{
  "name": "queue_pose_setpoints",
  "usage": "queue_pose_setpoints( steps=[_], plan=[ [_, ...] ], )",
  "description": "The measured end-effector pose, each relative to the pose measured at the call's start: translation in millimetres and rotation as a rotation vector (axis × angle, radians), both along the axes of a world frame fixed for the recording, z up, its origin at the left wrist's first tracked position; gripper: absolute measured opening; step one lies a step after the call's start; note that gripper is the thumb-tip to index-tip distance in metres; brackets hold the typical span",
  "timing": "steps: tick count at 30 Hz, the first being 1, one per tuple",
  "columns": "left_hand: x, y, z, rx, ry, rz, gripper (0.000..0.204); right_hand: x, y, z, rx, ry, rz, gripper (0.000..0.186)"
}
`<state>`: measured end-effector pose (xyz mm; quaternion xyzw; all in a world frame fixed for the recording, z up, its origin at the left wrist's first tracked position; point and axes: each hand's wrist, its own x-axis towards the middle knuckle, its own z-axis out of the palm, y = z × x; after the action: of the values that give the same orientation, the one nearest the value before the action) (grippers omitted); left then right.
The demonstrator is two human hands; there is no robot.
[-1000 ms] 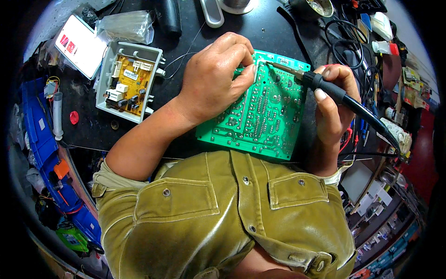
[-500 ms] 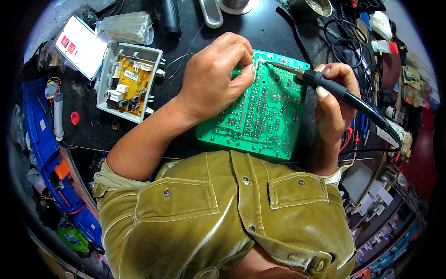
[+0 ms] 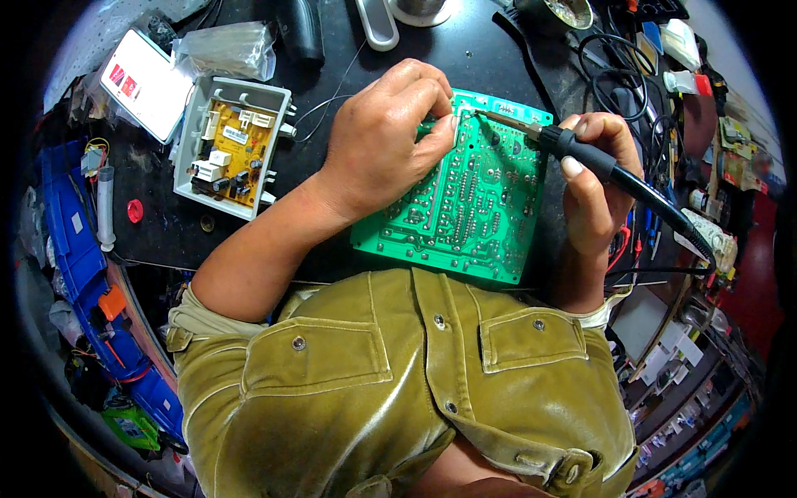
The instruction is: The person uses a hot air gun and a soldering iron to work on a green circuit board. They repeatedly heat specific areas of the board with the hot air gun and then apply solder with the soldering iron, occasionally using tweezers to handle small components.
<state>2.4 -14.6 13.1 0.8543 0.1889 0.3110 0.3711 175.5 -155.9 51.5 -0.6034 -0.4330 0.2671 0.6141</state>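
Note:
A green circuit board (image 3: 490,199) lies on the dark bench in front of me, solder side up. My right hand (image 3: 602,178) is closed around the black handle of a soldering iron (image 3: 604,166). The iron's tip points left and is at the board's upper edge; contact with a joint is too small to tell. My left hand (image 3: 382,141) is pinched over the board's upper left corner. Thin solder wire (image 3: 332,100) runs into it from the bench, and its end by the fingertips is hidden.
To the left sits a grey housing (image 3: 184,166) with a yellow-brown circuit board (image 3: 237,153). Behind it are a white-screened device (image 3: 145,83) and clear plastic bags (image 3: 224,50). A wire spool (image 3: 422,10) stands at the far edge. Black cables (image 3: 614,70) crowd the right.
The soldering iron and my right hand have shifted very slightly. My left hand stays at the board's upper left corner, still pinched.

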Motion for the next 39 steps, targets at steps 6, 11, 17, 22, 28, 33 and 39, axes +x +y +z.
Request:
queue_pose_setpoints(
  steps=[6, 11, 17, 22, 28, 33, 39],
  plan=[
    [0, 0, 2, -0.037, -0.006, 0.005, 0.010, -1, 1, 0, -0.002, 0.012, -0.016, 0.026],
    [0, 1, 0, -0.023, -0.006, 0.012, 0.010, -1, 2, 1, -0.004, -0.011, -0.020, 0.026],
    [1, -1, 1, -0.027, 0.005, 0.009, 0.009, -4, 1, 3, -0.011, -0.020, -0.034, 0.024],
    [-1, 0, 2, -0.036, -0.015, 0.008, 0.008, 0, 0, 0, 0.069, 0.035, -0.074, 0.025],
    [-1, 2, 0, -0.012, -0.024, 0.011, 0.009, 7, -2, 3, 0.328, 0.032, -0.318, 0.025],
    [3, -1, 5, -0.099, -0.058, 0.029, 0.006, 30, -1, 32, 0.460, -0.142, -0.484, 0.029],
    [1, -2, 7, -0.087, -0.048, 0.005, 0.008, 98, 20, 50, 0.373, -0.572, -0.721, 0.018]
  ],
)
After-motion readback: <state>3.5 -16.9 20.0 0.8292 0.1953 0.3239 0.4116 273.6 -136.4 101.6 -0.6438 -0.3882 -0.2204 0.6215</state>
